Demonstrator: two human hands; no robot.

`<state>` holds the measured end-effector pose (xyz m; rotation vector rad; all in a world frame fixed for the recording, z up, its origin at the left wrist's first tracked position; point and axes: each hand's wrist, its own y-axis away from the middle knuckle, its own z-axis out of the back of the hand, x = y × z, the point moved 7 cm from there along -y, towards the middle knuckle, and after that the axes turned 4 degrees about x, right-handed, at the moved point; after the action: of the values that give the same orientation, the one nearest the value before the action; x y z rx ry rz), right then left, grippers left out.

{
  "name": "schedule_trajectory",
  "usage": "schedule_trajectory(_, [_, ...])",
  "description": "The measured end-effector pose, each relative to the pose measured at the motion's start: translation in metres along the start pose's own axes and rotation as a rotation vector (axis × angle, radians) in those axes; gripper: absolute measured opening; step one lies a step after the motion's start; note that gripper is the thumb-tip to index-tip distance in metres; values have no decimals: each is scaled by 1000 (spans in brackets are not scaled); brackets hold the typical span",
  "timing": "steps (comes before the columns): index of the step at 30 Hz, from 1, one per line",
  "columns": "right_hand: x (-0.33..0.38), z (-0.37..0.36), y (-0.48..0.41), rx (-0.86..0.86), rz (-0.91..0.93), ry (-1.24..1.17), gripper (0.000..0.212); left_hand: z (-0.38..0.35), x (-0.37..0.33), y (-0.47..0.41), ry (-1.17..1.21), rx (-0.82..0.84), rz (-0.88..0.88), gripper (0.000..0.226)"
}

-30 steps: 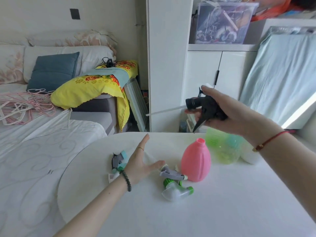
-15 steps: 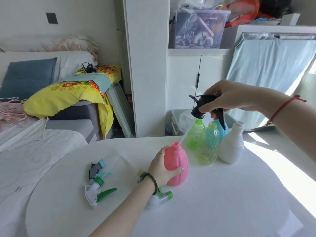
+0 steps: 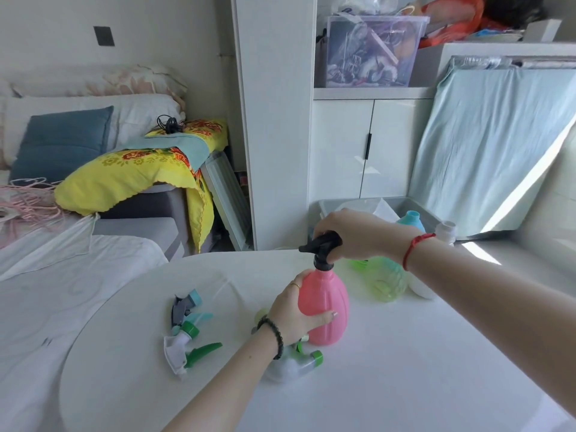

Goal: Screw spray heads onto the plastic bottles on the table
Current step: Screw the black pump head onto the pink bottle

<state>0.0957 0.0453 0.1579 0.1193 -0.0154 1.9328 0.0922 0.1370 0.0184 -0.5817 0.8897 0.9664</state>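
Note:
A pink plastic bottle (image 3: 327,307) stands upright near the middle of the white round table (image 3: 405,385). My left hand (image 3: 293,313) is wrapped around its left side. A black spray head (image 3: 322,247) sits on the bottle's neck, and my right hand (image 3: 352,235) grips it from above and behind. Behind my right arm stand a green bottle (image 3: 386,282), a blue bottle (image 3: 411,219) and a white bottle (image 3: 445,232), all partly hidden. Loose spray heads lie on the table: a blue-grey one (image 3: 185,307), a white and green one (image 3: 187,350), and another (image 3: 296,364) under my left wrist.
A bed with white sheets (image 3: 62,275) lies to the left of the table, with a yellow pillow (image 3: 134,173) beyond it. A white cabinet (image 3: 358,145) and a grey bin (image 3: 367,207) stand behind the table. Light blue cloth (image 3: 498,145) hangs at the right.
My right hand has lowered the black spray head, with its tube, onto the pink bottle's neck. My left hand keeps its hold on the bottle. The camera has moved closer.

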Motion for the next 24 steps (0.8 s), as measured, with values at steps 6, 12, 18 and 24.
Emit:
schedule_trajectory(6, [-4,-8,-3,169,-32,-93,22,-3,-3,1,38,25,9,74])
schedule_trajectory(12, [-6,-24,-3,300,-235,-134,27,-3,-3,1,51,36,8,74])
schedule_trajectory(18, [0,8,-2,157,-170,-157,42,-5,-5,-1,21,50,-14,74])
schedule_trajectory(24, [6,7,10,269,-55,51,21,-5,-5,-1,21,41,-11,79])
